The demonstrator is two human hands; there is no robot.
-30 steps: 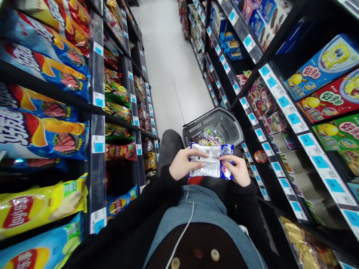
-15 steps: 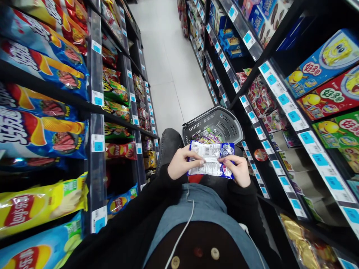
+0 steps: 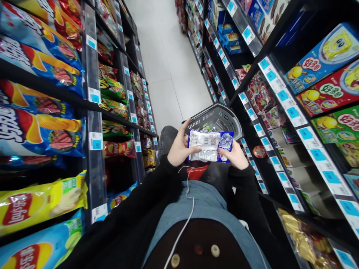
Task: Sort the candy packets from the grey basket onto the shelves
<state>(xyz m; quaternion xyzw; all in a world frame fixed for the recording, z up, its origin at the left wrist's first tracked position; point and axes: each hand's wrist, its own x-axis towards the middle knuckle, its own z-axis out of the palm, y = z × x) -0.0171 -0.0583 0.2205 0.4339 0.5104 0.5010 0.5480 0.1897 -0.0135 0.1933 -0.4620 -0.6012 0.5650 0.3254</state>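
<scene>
A blue and white candy bag [image 3: 206, 139], its printed back with a barcode facing up, is held level between both hands above my lap. My left hand [image 3: 181, 147] grips its left end, thumb lying on the back and fingers behind. At the right end, my right hand [image 3: 235, 154] pinches the bag, its thumb on the lower edge; most of its fingers are hidden beneath. Just beyond the bag stands a grey shopping basket [image 3: 230, 117] with green-printed packets inside, partly covered by the bag.
Shelves of chip bags [image 3: 42, 129] line the left side. Along the right run shelves with price tags, boxed snacks [image 3: 327, 89] and small candy packets [image 3: 259, 93]. Pale floor tiles [image 3: 165, 56] stretch ahead. A white cable [image 3: 188, 220] hangs down my front.
The bag has moved slightly up in view and tilted. My left fingers have shifted from pinching its middle to around its left end, and my right thumb has slid lower.
</scene>
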